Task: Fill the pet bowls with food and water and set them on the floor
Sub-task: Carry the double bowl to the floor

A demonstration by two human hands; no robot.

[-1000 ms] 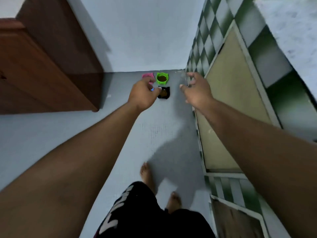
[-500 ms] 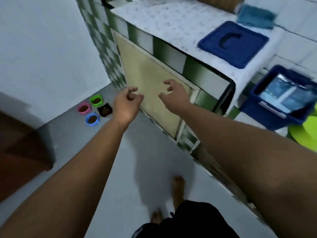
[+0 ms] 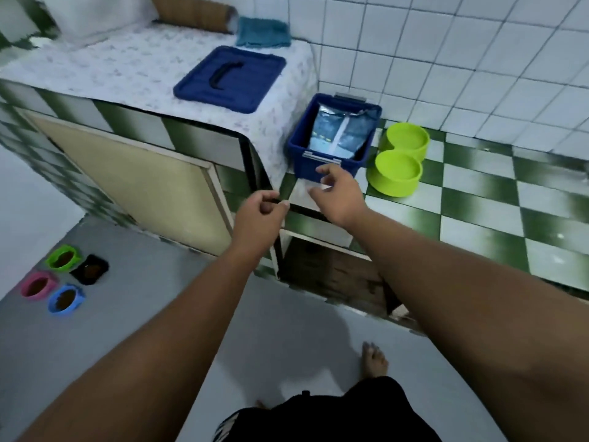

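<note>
Four small pet bowls with brown food stand together on the grey floor at the lower left: a green bowl (image 3: 62, 257), a black bowl (image 3: 90, 269), a pink bowl (image 3: 38, 285) and a blue bowl (image 3: 66, 298). A lime green double bowl (image 3: 399, 159) sits empty on the green-checked ledge at the right. Beside it stands an open blue bin (image 3: 331, 164) holding a food bag (image 3: 342, 130). My left hand (image 3: 259, 215) is loosely curled and holds nothing. My right hand (image 3: 339, 193) hovers just in front of the bin, fingers apart and empty.
The bin's blue lid (image 3: 229, 79) lies on the speckled counter (image 3: 121, 65), with a teal cloth (image 3: 264, 32) behind it. A beige cabinet door (image 3: 134, 177) fronts the counter. White tiled wall stands at the back. My bare feet stand on the grey floor (image 3: 143, 314).
The view has swung right, from the small bowls in the corner to the counter, bin and lime double bowl. Both hands have moved with it, still empty.
</note>
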